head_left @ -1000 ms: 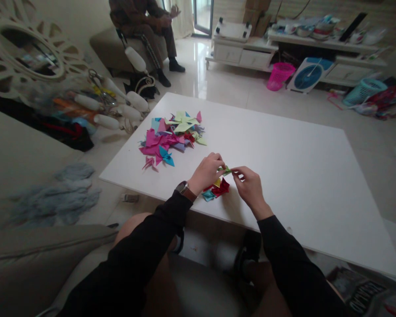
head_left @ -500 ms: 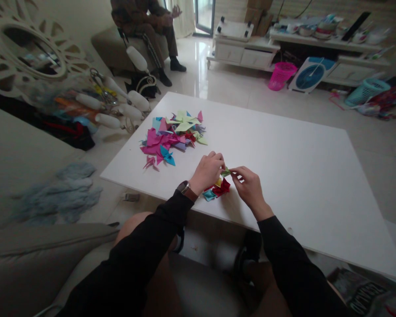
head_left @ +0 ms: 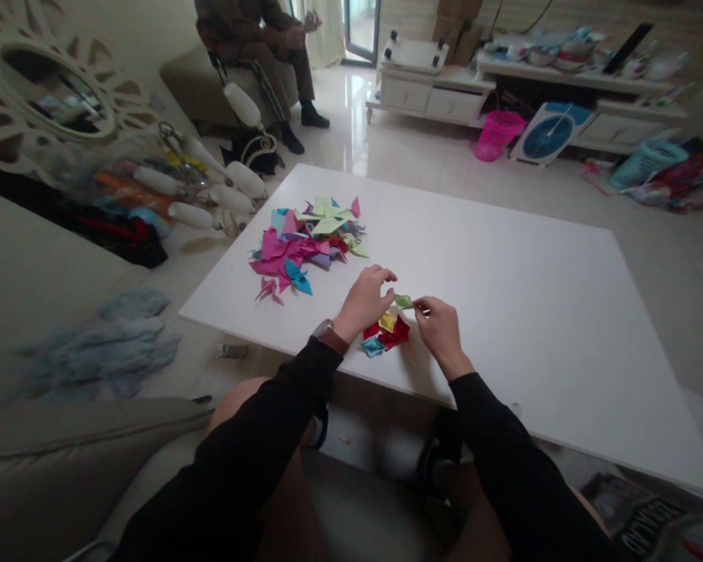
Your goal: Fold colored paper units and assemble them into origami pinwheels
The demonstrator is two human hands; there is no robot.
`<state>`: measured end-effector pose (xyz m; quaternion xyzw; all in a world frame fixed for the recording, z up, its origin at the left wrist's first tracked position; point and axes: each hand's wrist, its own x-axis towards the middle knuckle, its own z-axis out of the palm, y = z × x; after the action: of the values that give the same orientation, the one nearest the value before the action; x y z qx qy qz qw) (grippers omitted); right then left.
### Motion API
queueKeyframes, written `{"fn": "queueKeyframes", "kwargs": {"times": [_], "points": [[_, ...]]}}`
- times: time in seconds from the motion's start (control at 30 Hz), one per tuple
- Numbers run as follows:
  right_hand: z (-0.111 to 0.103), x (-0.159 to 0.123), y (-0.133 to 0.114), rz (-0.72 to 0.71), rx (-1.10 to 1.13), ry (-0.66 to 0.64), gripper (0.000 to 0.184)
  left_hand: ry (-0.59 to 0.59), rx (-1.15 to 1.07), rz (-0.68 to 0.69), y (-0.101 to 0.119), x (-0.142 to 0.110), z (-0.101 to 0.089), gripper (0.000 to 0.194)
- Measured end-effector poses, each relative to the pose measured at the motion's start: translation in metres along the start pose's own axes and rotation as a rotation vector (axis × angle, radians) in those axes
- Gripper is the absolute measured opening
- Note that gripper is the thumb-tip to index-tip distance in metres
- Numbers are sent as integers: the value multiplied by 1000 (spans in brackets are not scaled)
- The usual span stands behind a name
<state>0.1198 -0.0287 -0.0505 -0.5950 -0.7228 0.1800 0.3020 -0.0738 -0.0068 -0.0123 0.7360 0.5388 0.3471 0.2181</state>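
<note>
- The person's right hand (head_left: 441, 328) pinches one end of a small green folded paper (head_left: 404, 301) between thumb and fingertips.
- The left hand (head_left: 365, 300) is open, thumb and fingers parted beside the paper's other end — whether the thumb touches it, one cannot tell.
- The green paper is between the two hands, over the near part of the white table (head_left: 515, 297).
- Just below it, close together, lie a yellow folded piece (head_left: 387, 321), red folded paper (head_left: 396, 334) and a light blue folded piece (head_left: 373, 346).
- Farther left on the table is a heap of folded papers (head_left: 284, 248) — magenta, pale green, purple and more — with a blue piece (head_left: 297, 276) and a pink piece (head_left: 268, 289) at its near edge.
- A watch (head_left: 324, 331) sits on the left wrist.
- Beyond the table, another person (head_left: 263, 51) sits on a couch.
</note>
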Motion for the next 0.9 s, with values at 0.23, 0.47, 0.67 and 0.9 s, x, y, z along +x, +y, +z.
{"fn": "queueKeyframes", "kwargs": {"times": [0.23,0.47,0.67,0.9], "points": [[17,7,3,63,-55,-45,22,-15,-24,-13,5,-1,-5,14],[23,4,7,58,-30,-143,23,-79,-15,1,7,-3,0,11],[14,1,6,21,-26,-111,30,-98,99,-113,-4,-3,-5,17],[0,-1,4,-23,-21,-102,27,-171,335,-378,-8,-5,-19,36]]}}
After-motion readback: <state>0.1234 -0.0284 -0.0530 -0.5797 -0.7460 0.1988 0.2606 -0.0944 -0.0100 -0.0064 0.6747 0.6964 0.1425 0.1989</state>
